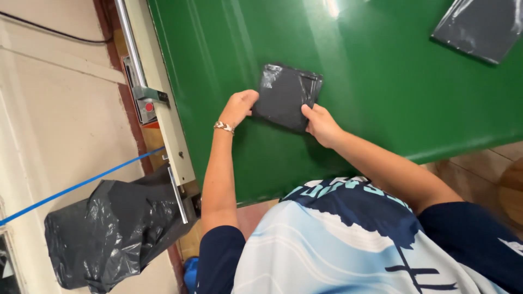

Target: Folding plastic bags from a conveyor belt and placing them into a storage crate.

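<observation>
Here, from the left edge across to the right:

Wall: a pale cream surface fills the left side, with a dark cable running across its upper part and a blue strap (76, 186) stretched slantwise over it.

Black sack: a bulging, shiny black refuse sack (109, 231) sits low on the left, below the blue strap and against the table's metal edge.

Table frame: a white bar (163, 103) with a chrome tube (131, 43) beside it runs along the left rim of the table; a small metal fitting with a red dot (148, 106) is fixed to it.

Table top: a glossy green surface (381, 65) takes up the upper middle and right, tilted in the view, with a bright light glare near the top.

Left hand: the left hand (239, 106), a bracelet (224, 127) at its wrist, is curled closed, its fingers pressed against the left edge of the packet.

Packet: a small, square, folded dark grey plastic packet (283, 97) lies on the green top between the two hands, touching both, its far corner a little crinkled.

Right hand: the right hand (321, 125) pinches the packet's near right corner, thumb on top, fingers tucked under or behind it.

Shirt: a light blue and navy patterned shirt (348, 245) fills the bottom, with navy sleeves.

Second packet: another flat dark grey plastic bag (479, 27) lies at the top right corner of the table, well apart from the hands.

Floor: reddish-brown tiles (479, 163) show past the table's lower right edge.
</observation>
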